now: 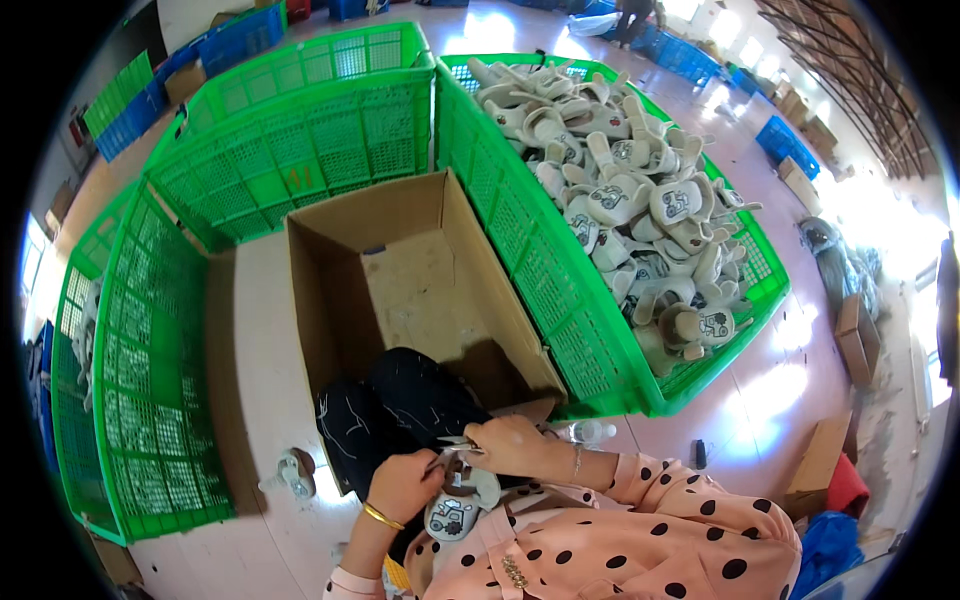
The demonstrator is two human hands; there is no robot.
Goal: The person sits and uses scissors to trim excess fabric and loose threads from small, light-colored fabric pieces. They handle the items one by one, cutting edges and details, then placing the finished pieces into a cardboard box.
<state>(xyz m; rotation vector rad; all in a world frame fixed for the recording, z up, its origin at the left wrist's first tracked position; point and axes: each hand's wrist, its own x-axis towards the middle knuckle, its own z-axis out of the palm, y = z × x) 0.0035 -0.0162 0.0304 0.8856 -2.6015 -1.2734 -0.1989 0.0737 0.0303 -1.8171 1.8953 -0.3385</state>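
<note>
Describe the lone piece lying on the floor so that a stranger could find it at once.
Start at the open brown cardboard box in the middle, flanked by green plastic crates. Go down past its near left corner to the pale floor, just left of the person's dark trouser leg. The small grey shoe-like piece lies there alone, unlike the heap filling the right-hand crate.

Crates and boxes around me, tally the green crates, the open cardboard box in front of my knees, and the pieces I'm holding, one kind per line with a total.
Green crates: 3, one heaped with pieces, one far, one left
Open cardboard box: 1
Piece held by left hand and right hand: 1
Total: 5
</note>
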